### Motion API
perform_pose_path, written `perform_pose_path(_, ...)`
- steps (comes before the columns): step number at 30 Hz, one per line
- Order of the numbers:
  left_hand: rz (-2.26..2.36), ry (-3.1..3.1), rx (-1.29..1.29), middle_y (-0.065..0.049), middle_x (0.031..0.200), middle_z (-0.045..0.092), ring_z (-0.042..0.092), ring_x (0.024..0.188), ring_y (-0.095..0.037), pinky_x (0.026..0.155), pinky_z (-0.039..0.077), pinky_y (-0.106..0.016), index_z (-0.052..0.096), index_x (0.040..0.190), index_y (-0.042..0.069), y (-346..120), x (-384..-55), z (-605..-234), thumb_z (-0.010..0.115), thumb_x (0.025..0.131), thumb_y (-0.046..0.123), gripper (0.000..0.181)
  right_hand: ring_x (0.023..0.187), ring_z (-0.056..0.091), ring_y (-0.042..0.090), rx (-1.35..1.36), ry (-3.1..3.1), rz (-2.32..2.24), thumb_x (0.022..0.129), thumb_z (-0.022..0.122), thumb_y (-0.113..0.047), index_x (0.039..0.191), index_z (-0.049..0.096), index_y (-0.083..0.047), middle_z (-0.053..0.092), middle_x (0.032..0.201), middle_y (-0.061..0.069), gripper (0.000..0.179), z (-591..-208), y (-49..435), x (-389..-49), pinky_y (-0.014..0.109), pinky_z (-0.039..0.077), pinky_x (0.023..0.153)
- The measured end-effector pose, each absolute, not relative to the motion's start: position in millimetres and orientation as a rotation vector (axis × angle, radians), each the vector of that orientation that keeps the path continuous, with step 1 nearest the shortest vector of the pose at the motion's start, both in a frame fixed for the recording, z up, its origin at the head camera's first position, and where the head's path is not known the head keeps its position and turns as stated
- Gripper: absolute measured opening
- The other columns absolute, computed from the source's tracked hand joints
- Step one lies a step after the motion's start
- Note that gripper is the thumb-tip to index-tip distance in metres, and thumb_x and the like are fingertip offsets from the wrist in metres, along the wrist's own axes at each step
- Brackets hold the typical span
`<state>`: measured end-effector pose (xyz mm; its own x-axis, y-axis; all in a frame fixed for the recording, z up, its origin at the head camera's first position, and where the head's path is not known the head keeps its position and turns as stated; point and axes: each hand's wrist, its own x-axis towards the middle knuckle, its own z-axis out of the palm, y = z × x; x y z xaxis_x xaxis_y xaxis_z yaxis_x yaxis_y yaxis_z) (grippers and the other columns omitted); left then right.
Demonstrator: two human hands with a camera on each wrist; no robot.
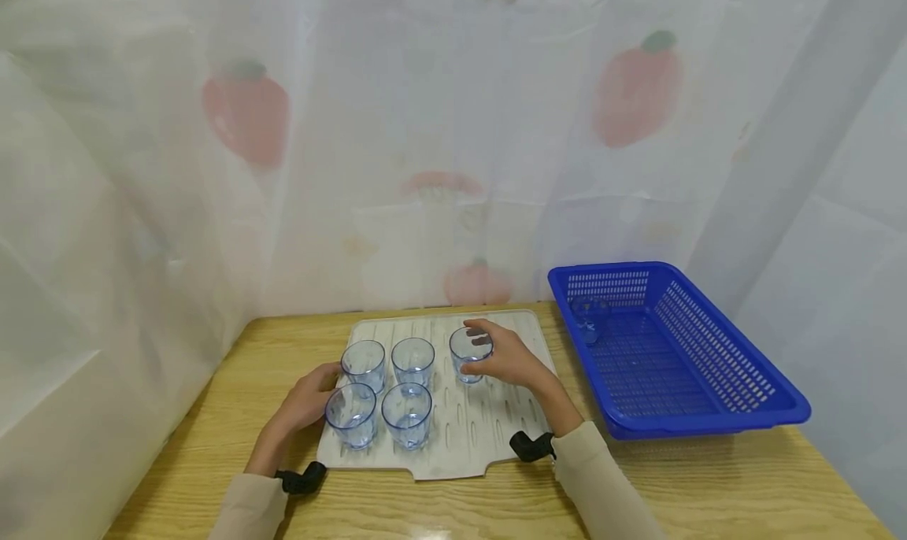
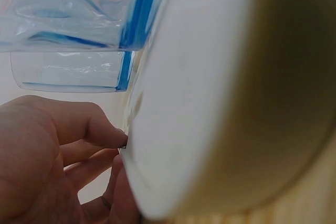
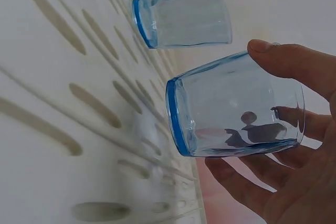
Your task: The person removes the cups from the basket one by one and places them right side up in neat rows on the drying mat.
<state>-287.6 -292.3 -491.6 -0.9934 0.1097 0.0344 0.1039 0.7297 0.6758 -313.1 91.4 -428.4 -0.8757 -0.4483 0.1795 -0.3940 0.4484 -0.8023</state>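
Observation:
My right hand [image 1: 512, 359] grips a clear blue-tinted drinking glass [image 1: 462, 343] at the back right part of a white draining board [image 1: 453, 453]. In the right wrist view, thumb and fingers curl round the glass [image 3: 220, 103] near its rim, and its thick blue base is just off the board's slotted surface. Several matching glasses stand upright in two rows on the board's left half, one of them the front left glass [image 1: 352, 426]. Beside them, my left hand [image 1: 306, 398] pinches the board's left edge between thumb and fingers, as the left wrist view shows.
A blue plastic basket [image 1: 708, 426] stands on the wooden table [image 1: 496, 508], to the right of the board. Inside its far left corner lies a clear glass item [image 1: 588, 319]. A white curtain [image 1: 397, 91] with fruit prints hangs behind and along both sides.

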Motion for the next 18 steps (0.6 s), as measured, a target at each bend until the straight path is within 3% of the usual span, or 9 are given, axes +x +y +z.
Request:
perform_pose_path(3,1.148,2.923,0.2,-0.021,0.144,0.046,0.045,0.129,-0.039,0.1,0.043,-0.057,0.047,0.139,0.004,-292.4,-287.9,-491.5,0.058,0.093,0.016,0.049,0.127,0.052,0.037,-0.76,2.618,-1.438,0.076,0.081,-0.022,0.142,0.044,-0.017,0.055,0.138,0.011,0.076,-432.9,89.8,-315.3,0.048,0.051,0.096)
perform_pose_path(7,1.158,2.946,0.244,-0.022,0.143,0.047,0.037,0.137,-0.044,0.11,0.029,-0.063,0.049,0.137,0.002,-292.5,-289.6,-491.9,0.057,0.092,0.013,0.047,0.127,0.052,0.038,-0.767,2.613,-1.441,0.076,0.08,-0.022,0.143,0.044,-0.019,0.054,0.138,0.011,0.076,-437.4,88.0,-317.1,0.047,0.052,0.094)
perform_pose_path(18,1.142,2.936,0.224,-0.022,0.144,0.046,0.035,0.138,-0.045,0.111,0.027,-0.063,0.047,0.138,0.002,-293.7,-290.6,-493.7,0.057,0.093,0.014,0.048,0.127,0.051,0.038,-0.814,2.577,-1.36,0.077,0.08,-0.024,0.144,0.041,-0.017,0.052,0.139,0.012,0.079,-441.6,90.8,-318.6,0.048,0.05,0.097)
